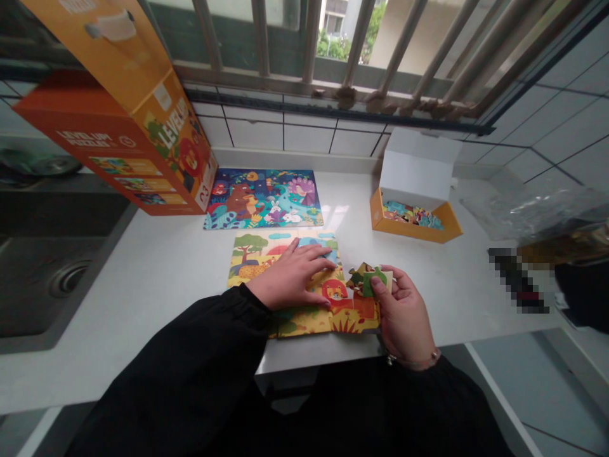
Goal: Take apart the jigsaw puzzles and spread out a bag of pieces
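A partly assembled lion puzzle (304, 317) lies on the white counter (162, 279) near its front edge. My left hand (295, 274) lies flat on the puzzle, fingers stretched out, pressing it down. My right hand (403, 312) is at the puzzle's right edge, fingers and thumb closed on a green and tan puzzle piece (370, 279). A finished colourful animal puzzle (264, 198) lies behind it, further from me.
An orange puzzle box (143, 136) stands at the back left. A small open orange tray (415, 219) with a white lid holds several loose pieces at the back right. A sink (52, 273) is at the left. Clear plastic wrapping (537, 212) lies at the right.
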{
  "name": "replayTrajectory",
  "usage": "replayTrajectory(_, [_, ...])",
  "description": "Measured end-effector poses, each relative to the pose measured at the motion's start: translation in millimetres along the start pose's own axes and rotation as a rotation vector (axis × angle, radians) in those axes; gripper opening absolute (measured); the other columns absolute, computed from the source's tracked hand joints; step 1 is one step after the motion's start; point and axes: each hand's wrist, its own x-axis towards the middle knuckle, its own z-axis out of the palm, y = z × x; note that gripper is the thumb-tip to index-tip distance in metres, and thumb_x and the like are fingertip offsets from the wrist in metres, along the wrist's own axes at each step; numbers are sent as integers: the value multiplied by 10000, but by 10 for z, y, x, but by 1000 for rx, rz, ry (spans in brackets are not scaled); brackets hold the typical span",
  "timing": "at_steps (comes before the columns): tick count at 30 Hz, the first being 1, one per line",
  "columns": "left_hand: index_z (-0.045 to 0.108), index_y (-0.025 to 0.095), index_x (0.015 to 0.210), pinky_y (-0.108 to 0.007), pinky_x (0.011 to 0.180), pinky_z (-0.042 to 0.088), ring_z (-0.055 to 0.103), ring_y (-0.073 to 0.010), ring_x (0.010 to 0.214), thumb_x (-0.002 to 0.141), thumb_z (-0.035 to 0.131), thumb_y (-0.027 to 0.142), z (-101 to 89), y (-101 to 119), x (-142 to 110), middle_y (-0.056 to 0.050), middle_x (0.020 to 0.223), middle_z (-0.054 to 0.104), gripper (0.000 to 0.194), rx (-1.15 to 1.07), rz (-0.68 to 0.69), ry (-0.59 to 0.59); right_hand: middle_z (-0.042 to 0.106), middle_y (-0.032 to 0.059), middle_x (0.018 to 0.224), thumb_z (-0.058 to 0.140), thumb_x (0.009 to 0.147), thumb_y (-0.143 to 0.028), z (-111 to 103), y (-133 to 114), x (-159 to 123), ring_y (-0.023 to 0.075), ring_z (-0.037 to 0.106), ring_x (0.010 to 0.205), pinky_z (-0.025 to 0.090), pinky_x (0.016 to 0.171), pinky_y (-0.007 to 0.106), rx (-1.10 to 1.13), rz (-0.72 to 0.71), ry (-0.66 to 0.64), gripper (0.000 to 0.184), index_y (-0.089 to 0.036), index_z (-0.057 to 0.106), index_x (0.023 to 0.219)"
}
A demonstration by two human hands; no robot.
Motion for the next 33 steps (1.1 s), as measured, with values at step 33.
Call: replayTrajectory(33, [671, 289, 1408, -705, 1329, 35, 463, -401, 1544, 804, 890, 635, 15, -20, 20, -150, 1667, 521, 730, -52, 21, 22, 742, -26, 776, 955, 704, -556, 128, -116, 352, 205, 719, 641, 604, 605, 332, 43, 271, -156, 714, -258, 598, 1245])
